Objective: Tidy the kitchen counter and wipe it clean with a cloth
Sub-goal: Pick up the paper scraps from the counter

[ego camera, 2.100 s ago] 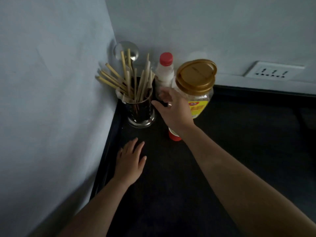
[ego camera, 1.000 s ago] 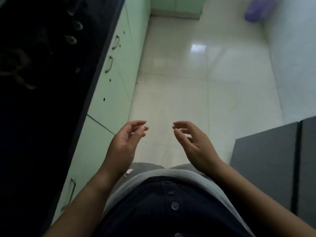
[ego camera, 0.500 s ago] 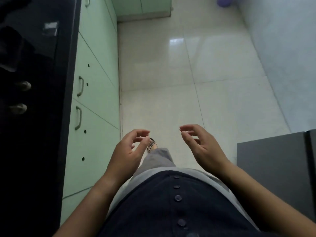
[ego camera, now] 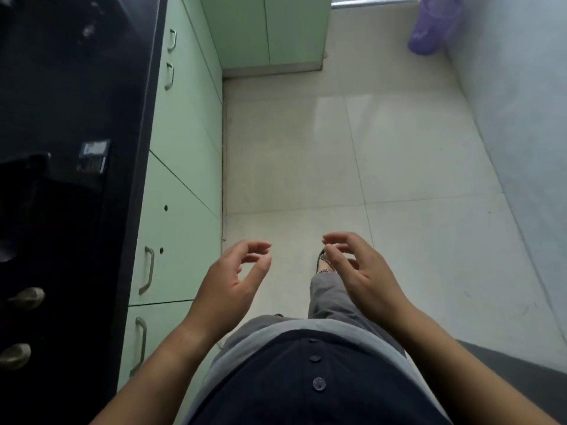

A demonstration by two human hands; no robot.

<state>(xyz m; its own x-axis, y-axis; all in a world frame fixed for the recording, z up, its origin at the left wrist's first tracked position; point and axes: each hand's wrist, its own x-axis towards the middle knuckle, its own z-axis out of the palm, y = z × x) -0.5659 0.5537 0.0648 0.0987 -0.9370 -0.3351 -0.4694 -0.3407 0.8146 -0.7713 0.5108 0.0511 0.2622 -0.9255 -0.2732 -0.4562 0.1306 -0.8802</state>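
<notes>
I am looking down along the black kitchen counter (ego camera: 76, 87), which runs up the left edge of the head view. My left hand (ego camera: 233, 280) and my right hand (ego camera: 359, 268) hover side by side over the floor in front of my body. Both have loosely curled, parted fingers and hold nothing. Neither hand touches the counter. No cloth is in sight. A dark stove with round knobs (ego camera: 26, 297) sits in the counter at lower left.
Pale green cabinet fronts with metal handles (ego camera: 181, 179) stand below the counter. More green cabinets (ego camera: 270, 29) close off the far end. A light tiled floor (ego camera: 352, 154) stretches ahead. A purple bin (ego camera: 432, 24) stands far right by the grey wall.
I turned away from the corner with the chopstick holder and bottles and let go of the bottle. Since then the view has moved along the floor; both hands stay raised and hold nothing.
</notes>
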